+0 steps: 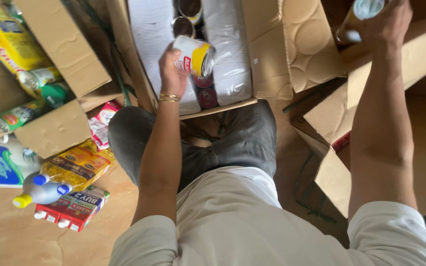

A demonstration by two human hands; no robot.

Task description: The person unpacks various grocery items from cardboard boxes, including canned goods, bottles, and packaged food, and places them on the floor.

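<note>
Far to my left on the floor lie a white squeeze bottle with a yellow cap and blue collar, a yellow cellophane pasta packet and a pack of red-and-white cartons, all close together and well apart from my hands.

My left hand is wrapped around a short white-and-yellow tin can, held on its side just above the open brown cardboard box in front of my knees. My fingers circle the can's labelled wall, with one end facing right. I judge it stiff and fairly heavy for its size, sealed and not fragile, though the glossy label could slide in a loose grip. The cylinder wall at mid-height is the place to take it, thumb opposite fingers, as I have it.

Below the can, a row of dark round tins runs down the middle of the box between two white wrapped bundles.

Further right, my right hand is raised over another cardboard box flap, closed around a slim white bottle-like container near the frame's top edge. Only part of it shows, so I cannot tell its material; I would hold it about the body rather than the narrow end.
</note>
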